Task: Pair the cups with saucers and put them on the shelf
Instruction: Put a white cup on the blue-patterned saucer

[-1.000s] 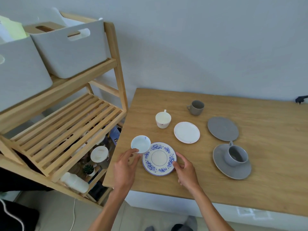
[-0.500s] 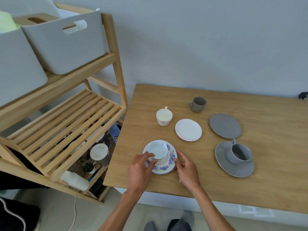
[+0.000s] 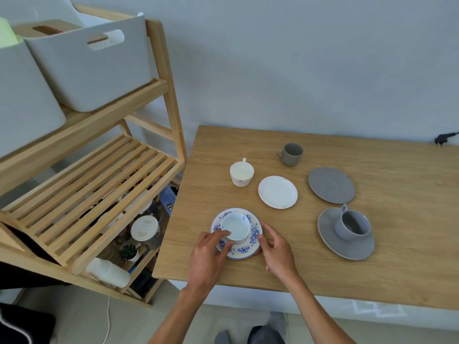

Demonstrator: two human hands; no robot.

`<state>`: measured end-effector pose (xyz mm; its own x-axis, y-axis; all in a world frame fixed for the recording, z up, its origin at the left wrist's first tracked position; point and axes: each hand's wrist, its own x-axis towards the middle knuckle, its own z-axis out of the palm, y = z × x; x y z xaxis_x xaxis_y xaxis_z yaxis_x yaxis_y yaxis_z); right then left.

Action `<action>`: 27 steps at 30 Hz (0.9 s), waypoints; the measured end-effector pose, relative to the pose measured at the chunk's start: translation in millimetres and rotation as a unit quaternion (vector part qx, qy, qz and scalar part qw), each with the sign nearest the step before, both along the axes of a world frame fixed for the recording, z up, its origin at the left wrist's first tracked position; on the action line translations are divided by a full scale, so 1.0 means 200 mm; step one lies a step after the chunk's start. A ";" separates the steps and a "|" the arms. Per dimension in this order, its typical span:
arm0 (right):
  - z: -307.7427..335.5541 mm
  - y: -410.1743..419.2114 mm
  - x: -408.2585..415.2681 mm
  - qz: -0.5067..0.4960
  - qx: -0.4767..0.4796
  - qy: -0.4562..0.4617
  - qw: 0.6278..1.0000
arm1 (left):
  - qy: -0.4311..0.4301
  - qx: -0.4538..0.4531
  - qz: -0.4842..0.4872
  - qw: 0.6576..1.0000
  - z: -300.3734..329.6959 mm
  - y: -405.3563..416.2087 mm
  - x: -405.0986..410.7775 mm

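Head view shows my left hand [image 3: 207,256] pinching the small white cup [image 3: 235,227] that sits on the blue-flowered saucer [image 3: 250,248] near the table's [image 3: 397,256] front edge. My right hand [image 3: 278,252] grips the saucer's rim, apparently from beneath. Pairing looks done; next, lift both level to the slatted shelf [image 3: 84,194].

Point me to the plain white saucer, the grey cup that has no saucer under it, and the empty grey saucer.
plain white saucer [image 3: 278,192]: head view, centre of its face.
grey cup without a saucer [image 3: 293,154]: head view, its outer wall.
empty grey saucer [image 3: 331,184]: head view, centre of its face.
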<state>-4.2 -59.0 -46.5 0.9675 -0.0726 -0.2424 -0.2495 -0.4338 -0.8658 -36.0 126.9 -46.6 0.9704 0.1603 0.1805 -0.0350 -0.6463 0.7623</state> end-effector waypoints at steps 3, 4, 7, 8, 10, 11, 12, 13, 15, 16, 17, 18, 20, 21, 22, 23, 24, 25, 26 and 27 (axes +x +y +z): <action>0.00 0.00 0.00 -0.001 -0.004 0.001 1.000 | 0.012 -0.004 -0.009 1.000 0.00 0.01 0.00; 0.00 0.00 0.00 -0.002 -0.005 0.002 1.000 | 0.017 -0.005 -0.012 1.000 0.00 0.02 0.00; 0.00 0.00 -0.01 -0.005 -0.002 0.007 1.000 | 0.040 -0.013 -0.018 0.999 0.01 0.04 0.01; 0.01 0.00 -0.01 -0.008 0.005 0.012 1.000 | 0.041 -0.020 -0.017 0.999 0.01 0.05 0.01; 0.01 -0.01 0.00 -0.010 0.023 0.029 0.999 | 0.039 -0.034 -0.013 0.999 0.02 0.09 0.04; 0.00 -0.02 0.00 -0.011 0.032 0.038 0.999 | 0.037 -0.040 -0.010 0.998 0.03 0.12 0.05; 0.00 -0.03 0.01 -0.013 0.040 0.045 0.998 | 0.032 -0.045 -0.007 0.998 0.05 0.14 0.07; 0.00 -0.04 0.02 -0.018 0.049 0.051 0.997 | 0.023 -0.049 -0.005 0.999 0.06 0.16 0.10; -0.01 -0.07 0.03 -0.037 0.057 0.053 0.996 | -0.003 -0.047 0.002 0.999 0.10 0.19 0.16; -0.01 -0.10 0.04 -0.050 0.057 0.050 0.996 | -0.021 -0.038 0.006 0.999 0.11 0.20 0.20; 0.00 -0.12 0.06 -0.064 0.058 0.047 0.995 | -0.037 -0.031 0.011 0.999 0.13 0.20 0.25; 0.00 -0.14 0.08 -0.077 0.059 0.045 0.994 | -0.047 -0.028 0.017 0.998 0.15 0.19 0.30; 0.02 -0.19 0.13 -0.098 0.062 0.041 0.992 | -0.047 -0.027 0.017 0.998 0.19 0.16 0.40; 0.02 -0.21 0.16 -0.109 0.062 0.040 0.991 | -0.038 -0.029 0.006 0.999 0.20 0.15 0.46; 0.03 -0.23 0.20 -0.120 0.064 0.039 0.990 | -0.023 -0.029 -0.011 0.999 0.20 0.13 0.52; 0.03 -0.25 0.25 -0.128 0.064 0.040 0.989 | -0.004 -0.023 -0.026 0.999 0.20 0.11 0.58; 0.03 -0.27 0.29 -0.131 0.063 0.043 0.988 | 0.018 -0.016 -0.038 0.999 0.19 0.09 0.64; 0.03 -0.28 0.33 -0.130 0.059 0.048 0.989 | 0.039 -0.010 -0.048 0.998 0.19 0.07 0.69; 0.03 -0.29 0.36 -0.128 0.055 0.057 0.989 | 0.057 -0.001 -0.059 0.997 0.18 0.05 0.74; 0.03 -0.31 0.40 -0.127 0.052 0.068 0.988 | 0.069 0.010 -0.070 0.995 0.18 0.03 0.78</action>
<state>75.1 -120.1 -39.7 0.8794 -0.2770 -0.3873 -0.4557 -0.2535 -0.8533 120.2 132.3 -11.3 0.9988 0.0195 0.0454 -0.0214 -0.6575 0.7531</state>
